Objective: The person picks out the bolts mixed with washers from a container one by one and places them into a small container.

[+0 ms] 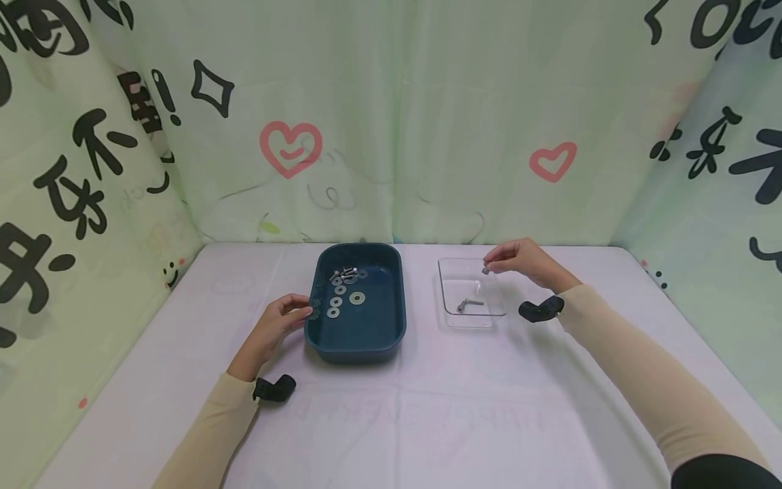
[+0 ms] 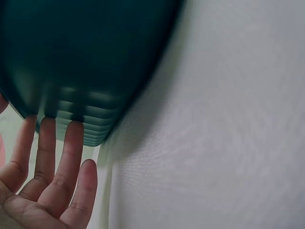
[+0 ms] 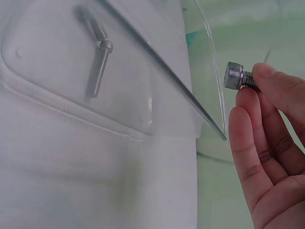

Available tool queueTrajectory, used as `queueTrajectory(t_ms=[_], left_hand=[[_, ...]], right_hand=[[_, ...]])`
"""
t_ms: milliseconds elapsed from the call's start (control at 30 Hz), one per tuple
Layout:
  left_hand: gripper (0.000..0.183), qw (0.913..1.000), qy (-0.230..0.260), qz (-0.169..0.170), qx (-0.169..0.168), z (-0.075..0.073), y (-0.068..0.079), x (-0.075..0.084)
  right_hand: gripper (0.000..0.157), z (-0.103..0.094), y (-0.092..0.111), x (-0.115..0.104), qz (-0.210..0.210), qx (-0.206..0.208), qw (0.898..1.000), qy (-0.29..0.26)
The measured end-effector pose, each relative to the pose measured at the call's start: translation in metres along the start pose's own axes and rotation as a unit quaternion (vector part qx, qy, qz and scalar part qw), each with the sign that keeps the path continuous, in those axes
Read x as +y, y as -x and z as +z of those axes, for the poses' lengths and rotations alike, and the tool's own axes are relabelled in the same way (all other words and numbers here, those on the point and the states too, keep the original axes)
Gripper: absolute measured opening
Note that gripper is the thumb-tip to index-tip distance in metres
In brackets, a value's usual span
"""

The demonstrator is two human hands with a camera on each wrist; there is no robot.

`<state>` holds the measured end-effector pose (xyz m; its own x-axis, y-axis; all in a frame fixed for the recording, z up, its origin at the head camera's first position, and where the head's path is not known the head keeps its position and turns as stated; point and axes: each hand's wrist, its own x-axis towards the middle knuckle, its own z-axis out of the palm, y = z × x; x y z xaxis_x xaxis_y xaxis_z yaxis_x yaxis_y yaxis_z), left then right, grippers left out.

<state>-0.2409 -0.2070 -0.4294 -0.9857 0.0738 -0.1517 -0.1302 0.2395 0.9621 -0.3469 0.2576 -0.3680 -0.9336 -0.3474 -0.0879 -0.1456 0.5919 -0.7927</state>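
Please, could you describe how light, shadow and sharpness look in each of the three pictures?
Head view: fairly even light, soft shadow by the dark blue rectangular tray; left wrist view: dimmer, the tray's side very dark with pale streaks; right wrist view: the knurled silver metal screw in the bare right hand fairly sharp, bright glints along edges of the clear plastic box.

You are pinching a silver screw (image 3: 233,76) right of the frame's centre.
Your right hand (image 1: 528,263) is holding it by its threads, knurled head pointing left in the right wrist view; your left hand (image 1: 277,324) is touching the dark blue tray (image 1: 375,333), which is sitting upright just left of centre.
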Motion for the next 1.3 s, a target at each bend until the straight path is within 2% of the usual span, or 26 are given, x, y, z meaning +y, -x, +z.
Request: queueTrajectory(t_ms=[200, 533, 767, 1300], left_hand=[[0.039, 1.0, 0.0, 0.001, 0.002, -0.0008, 0.0, -0.0009], [0.04, 1.0, -0.001, -0.002, 0.005, -0.0003, -0.0005, -0.0013], [0.04, 1.0, -0.001, -0.002, 0.005, -0.0001, -0.0008, -0.0016], [0.04, 1.0, 0.0, -0.001, 0.005, 0.0, 0.001, -0.0001]], right_hand=[[0.038, 0.0001, 0.0007, -0.0011, -0.005, -0.004, 1.0, -0.017], [0.036, 0.0007, -0.0009, 0.003, 0.002, -0.002, 1.0, -0.002], [0.036, -0.0005, -0.0029, 0.0041, 0.002, 0.005, 1.0, -0.013], [0.05, -0.001, -0.0005, 0.0003, -0.027, -0.039, 0.997, -0.056]])
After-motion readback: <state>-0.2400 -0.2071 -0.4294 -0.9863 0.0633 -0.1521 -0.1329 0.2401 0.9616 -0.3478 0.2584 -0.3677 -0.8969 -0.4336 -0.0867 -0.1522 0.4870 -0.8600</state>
